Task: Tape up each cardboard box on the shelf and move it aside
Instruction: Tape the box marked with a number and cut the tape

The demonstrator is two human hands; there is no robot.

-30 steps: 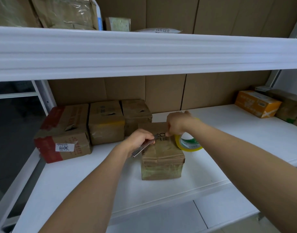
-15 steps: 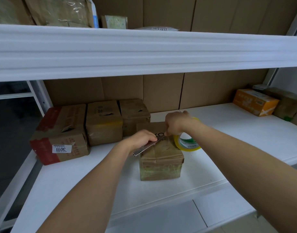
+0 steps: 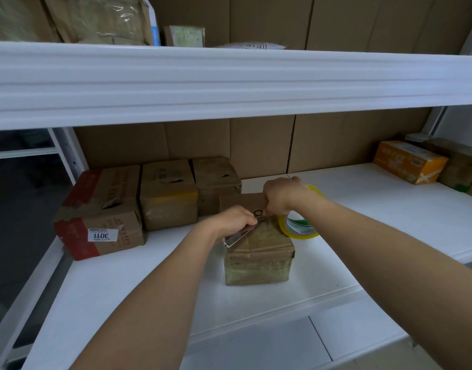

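Note:
A small cardboard box (image 3: pixel 259 259) stands in the middle of the white shelf (image 3: pixel 389 222), its top and front wrapped in shiny clear tape. My left hand (image 3: pixel 236 220) grips a metal cutter (image 3: pixel 239 236) laid across the box's top left edge. My right hand (image 3: pixel 280 197) pinches the stretched tape just above the box top, by the cutter's tip. A yellow tape roll (image 3: pixel 300 224) hangs around my right wrist beside the box.
Three taped cardboard boxes stand in a row at the back left: a red-banded one (image 3: pixel 101 212), a middle one (image 3: pixel 168 193) and a smaller one (image 3: pixel 216 180). An orange box (image 3: pixel 409 161) and brown parcels sit at the far right. An upper shelf edge (image 3: pixel 229 81) hangs overhead.
My left hand has slid the cutter slightly right toward my right hand's pinch. The box and the tape roll have stayed in place.

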